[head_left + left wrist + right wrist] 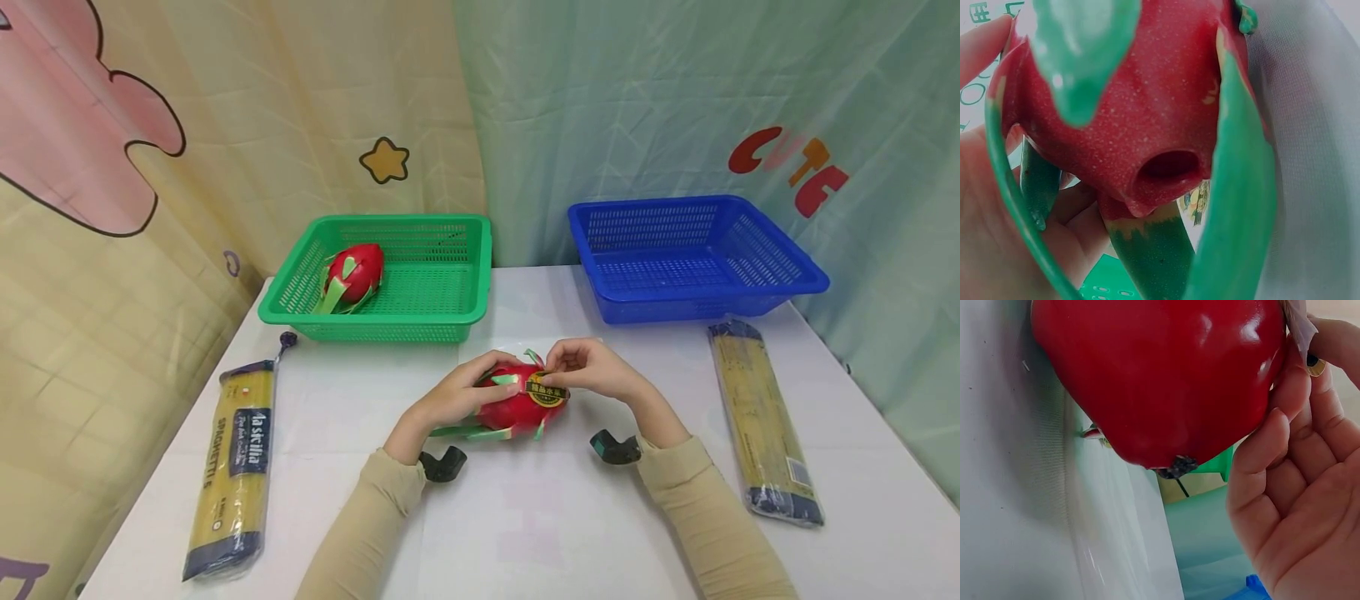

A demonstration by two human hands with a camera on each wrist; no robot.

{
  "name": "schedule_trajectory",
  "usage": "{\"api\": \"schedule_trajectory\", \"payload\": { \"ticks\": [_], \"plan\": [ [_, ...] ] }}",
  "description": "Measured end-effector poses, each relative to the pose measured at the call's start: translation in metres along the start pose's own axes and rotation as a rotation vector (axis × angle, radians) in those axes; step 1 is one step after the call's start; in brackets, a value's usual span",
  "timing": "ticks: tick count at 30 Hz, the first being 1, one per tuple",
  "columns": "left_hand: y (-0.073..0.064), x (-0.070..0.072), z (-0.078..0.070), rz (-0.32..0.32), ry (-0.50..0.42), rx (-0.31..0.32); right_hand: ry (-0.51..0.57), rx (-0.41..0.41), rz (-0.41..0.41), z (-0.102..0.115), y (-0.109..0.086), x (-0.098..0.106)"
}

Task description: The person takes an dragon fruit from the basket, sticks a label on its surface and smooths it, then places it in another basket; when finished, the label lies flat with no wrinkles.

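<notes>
A red dragon fruit (512,412) with green leaf tips lies on its side at the middle of the table. My left hand (459,393) holds it from the left, thumb on top. In the left wrist view, a round hollow shows at the leafy end of the fruit (1166,128). Between thumb and forefinger, my right hand (597,372) pinches the edge of a round black and gold sticker (547,394) on the fruit's right end. A pale, lifted edge of the sticker (1300,326) shows in the right wrist view, beside the smooth red skin.
At the back left, a green basket (390,320) holds another dragon fruit (362,271). A blue basket (697,297) stands at the back right. One spaghetti pack (238,467) lies on the left of the white table (480,525), a second pasta pack (761,417) on the right.
</notes>
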State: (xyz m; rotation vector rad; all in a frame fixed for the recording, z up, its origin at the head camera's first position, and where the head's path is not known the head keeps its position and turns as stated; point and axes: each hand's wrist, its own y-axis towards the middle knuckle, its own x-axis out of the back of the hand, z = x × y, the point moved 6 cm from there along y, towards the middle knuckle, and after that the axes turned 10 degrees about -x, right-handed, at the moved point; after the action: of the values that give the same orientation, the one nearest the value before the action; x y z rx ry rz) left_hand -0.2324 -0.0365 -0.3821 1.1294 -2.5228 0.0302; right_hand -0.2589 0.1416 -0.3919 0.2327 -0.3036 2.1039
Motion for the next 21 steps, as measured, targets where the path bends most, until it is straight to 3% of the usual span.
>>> {"api": "schedule_trajectory", "payload": {
  "ticks": [6, 13, 18, 21],
  "plan": [
    [0.004, 0.0, 0.022, -0.021, 0.01, -0.02, -0.054, 0.006, -0.014, -0.01, 0.006, 0.001],
    [0.004, 0.003, 0.027, -0.073, 0.067, -0.039, -0.026, -0.1, 0.096, -0.031, 0.011, -0.009],
    [0.005, 0.004, 0.025, -0.164, 0.235, -0.087, -0.048, -0.113, 0.066, -0.029, 0.011, -0.011],
    [0.006, 0.002, 0.023, -0.227, 0.366, -0.065, -0.055, -0.087, 0.044, -0.023, 0.011, -0.012]
  ]
}}
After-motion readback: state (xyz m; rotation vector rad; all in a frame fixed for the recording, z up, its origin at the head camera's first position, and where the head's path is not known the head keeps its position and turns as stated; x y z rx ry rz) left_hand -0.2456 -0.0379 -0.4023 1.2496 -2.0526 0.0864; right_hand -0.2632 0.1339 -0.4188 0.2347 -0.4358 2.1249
